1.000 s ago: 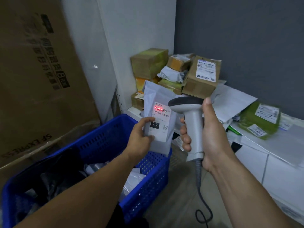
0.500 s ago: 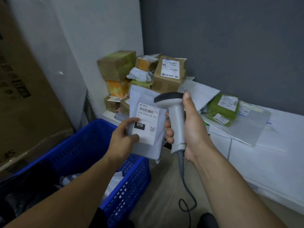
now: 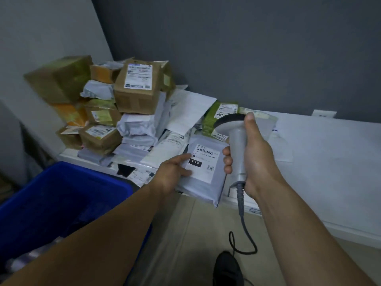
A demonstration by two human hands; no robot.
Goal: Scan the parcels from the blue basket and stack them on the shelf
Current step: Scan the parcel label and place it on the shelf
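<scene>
Lying flat: grey parcel (image 3: 203, 183), white label (black "010" tag).

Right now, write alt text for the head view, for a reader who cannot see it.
The left hand holds a grey parcel labelled 010 at the white shelf; the right hand grips a scanner. More parcels are piled behind, a blue basket at left.

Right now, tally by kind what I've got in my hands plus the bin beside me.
1 grey mailer parcel, held in the left hand
1 scanner, gripped in the right hand
1 blue basket, on the left
Total: 3
</scene>
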